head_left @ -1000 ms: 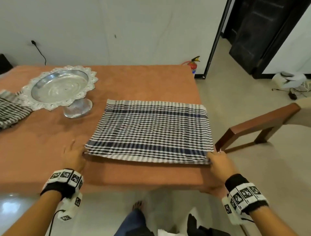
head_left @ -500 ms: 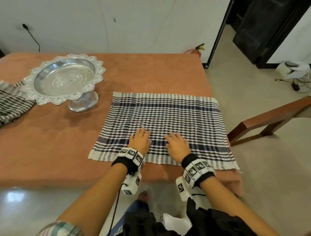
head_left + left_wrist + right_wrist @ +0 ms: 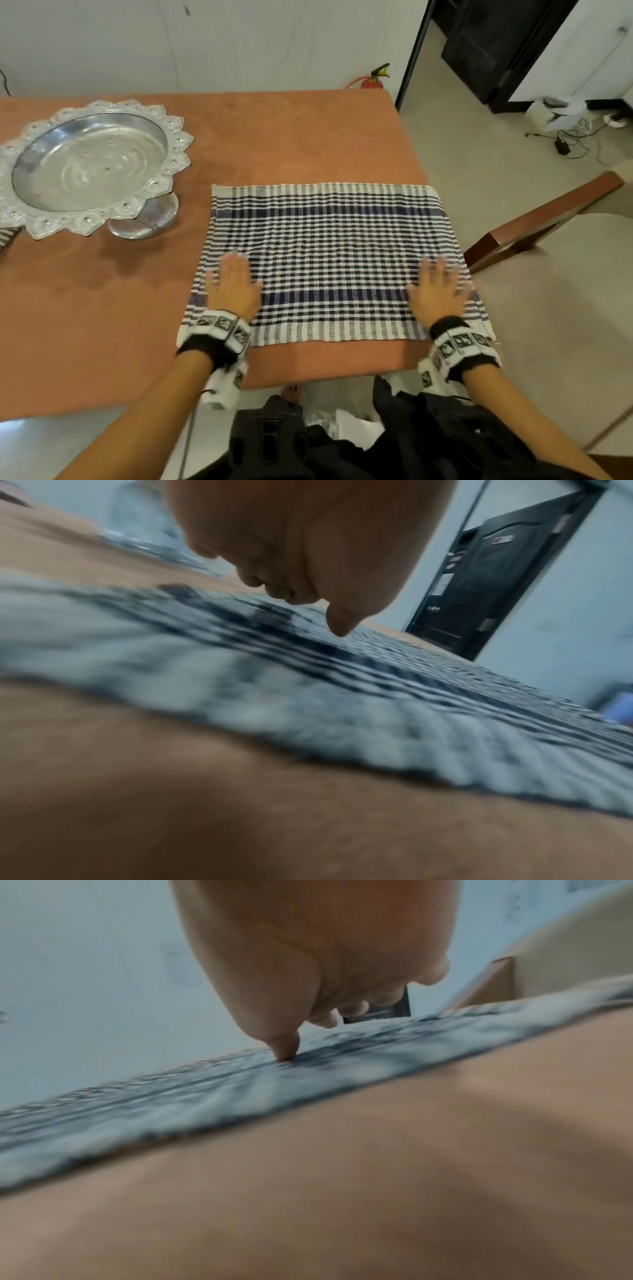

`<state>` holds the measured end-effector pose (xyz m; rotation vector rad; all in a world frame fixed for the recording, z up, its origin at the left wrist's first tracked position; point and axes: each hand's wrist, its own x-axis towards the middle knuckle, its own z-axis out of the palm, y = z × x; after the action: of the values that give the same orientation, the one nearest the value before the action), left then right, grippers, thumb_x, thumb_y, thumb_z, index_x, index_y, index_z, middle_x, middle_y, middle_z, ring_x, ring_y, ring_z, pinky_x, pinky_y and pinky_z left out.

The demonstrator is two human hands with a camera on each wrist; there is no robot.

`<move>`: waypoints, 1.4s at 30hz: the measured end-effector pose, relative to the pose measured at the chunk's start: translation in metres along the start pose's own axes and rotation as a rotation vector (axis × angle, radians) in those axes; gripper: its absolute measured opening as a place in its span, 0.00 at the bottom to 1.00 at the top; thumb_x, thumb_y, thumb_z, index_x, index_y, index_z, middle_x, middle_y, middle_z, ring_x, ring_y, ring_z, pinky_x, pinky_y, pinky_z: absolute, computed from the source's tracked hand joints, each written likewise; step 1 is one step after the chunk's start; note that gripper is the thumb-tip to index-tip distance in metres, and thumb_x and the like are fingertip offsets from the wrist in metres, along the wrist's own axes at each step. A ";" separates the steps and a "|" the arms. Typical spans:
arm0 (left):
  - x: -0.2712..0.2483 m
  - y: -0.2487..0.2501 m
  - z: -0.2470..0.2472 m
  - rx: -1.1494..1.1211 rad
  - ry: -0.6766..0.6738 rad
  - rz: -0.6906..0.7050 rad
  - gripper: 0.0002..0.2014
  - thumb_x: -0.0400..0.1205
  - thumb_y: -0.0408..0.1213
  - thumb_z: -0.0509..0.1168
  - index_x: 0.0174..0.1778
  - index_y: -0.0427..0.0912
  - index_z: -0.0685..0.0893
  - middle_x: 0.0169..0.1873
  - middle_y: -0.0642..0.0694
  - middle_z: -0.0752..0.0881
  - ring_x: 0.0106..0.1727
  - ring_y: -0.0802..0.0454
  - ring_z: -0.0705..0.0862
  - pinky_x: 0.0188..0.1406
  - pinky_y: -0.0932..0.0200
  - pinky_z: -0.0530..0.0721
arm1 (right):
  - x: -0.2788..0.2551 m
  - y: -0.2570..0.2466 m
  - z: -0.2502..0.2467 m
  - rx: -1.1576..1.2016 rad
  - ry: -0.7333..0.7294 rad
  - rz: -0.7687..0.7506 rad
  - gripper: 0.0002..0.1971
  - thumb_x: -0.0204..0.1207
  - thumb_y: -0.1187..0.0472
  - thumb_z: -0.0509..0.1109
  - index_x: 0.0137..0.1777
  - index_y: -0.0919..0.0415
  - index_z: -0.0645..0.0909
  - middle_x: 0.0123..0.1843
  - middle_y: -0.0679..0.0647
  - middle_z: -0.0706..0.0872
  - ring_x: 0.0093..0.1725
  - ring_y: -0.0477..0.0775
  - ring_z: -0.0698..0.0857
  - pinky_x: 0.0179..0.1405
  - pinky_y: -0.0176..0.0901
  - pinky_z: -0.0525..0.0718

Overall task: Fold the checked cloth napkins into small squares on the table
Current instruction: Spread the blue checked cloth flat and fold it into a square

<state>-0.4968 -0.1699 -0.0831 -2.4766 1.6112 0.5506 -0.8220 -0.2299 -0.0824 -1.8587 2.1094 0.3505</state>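
A blue, black and white checked napkin (image 3: 334,253) lies spread flat on the orange-brown table (image 3: 291,137), near its front right corner. My left hand (image 3: 234,282) lies flat, fingers straight, on the napkin's near left part. My right hand (image 3: 440,287) lies flat with fingers spread on its near right part. In the left wrist view the left hand (image 3: 308,547) hovers low over the blurred napkin (image 3: 342,683), thumb tip down. The right wrist view shows the right hand (image 3: 308,961) with its thumb touching the napkin (image 3: 205,1096).
A silver pedestal tray (image 3: 89,168) stands at the table's left. A strip of another striped cloth (image 3: 5,234) peeks out at the far left edge. A wooden chair (image 3: 544,219) stands right of the table. A fire extinguisher (image 3: 375,78) and a dark doorway (image 3: 479,44) lie beyond.
Both hands have slid apart from the napkin's middle toward its left and right sides, palms flat. A second ago they held its near corners. The head view has shifted closer.
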 end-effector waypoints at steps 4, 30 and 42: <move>0.014 0.087 0.002 -0.007 -0.195 0.264 0.29 0.88 0.48 0.44 0.82 0.48 0.40 0.83 0.47 0.38 0.84 0.46 0.37 0.81 0.39 0.42 | 0.007 -0.106 0.001 -0.014 -0.114 -0.370 0.27 0.86 0.50 0.45 0.82 0.42 0.40 0.85 0.51 0.36 0.83 0.61 0.36 0.78 0.71 0.40; 0.169 0.034 -0.057 -0.096 -0.103 -0.243 0.33 0.86 0.56 0.43 0.82 0.49 0.37 0.82 0.47 0.35 0.82 0.42 0.33 0.80 0.33 0.38 | 0.175 -0.017 -0.077 0.090 -0.252 0.051 0.38 0.74 0.27 0.40 0.81 0.39 0.34 0.84 0.49 0.31 0.83 0.65 0.35 0.77 0.75 0.42; 0.171 0.044 -0.057 -0.147 -0.141 -0.192 0.29 0.85 0.58 0.41 0.81 0.59 0.37 0.82 0.54 0.34 0.82 0.44 0.33 0.80 0.36 0.37 | 0.190 -0.068 -0.068 0.031 -0.165 -0.177 0.32 0.78 0.30 0.39 0.79 0.33 0.34 0.83 0.42 0.31 0.83 0.57 0.32 0.74 0.76 0.36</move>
<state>-0.4618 -0.3515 -0.0904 -2.5912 1.3088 0.8205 -0.7810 -0.4389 -0.0914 -1.9102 1.8185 0.4115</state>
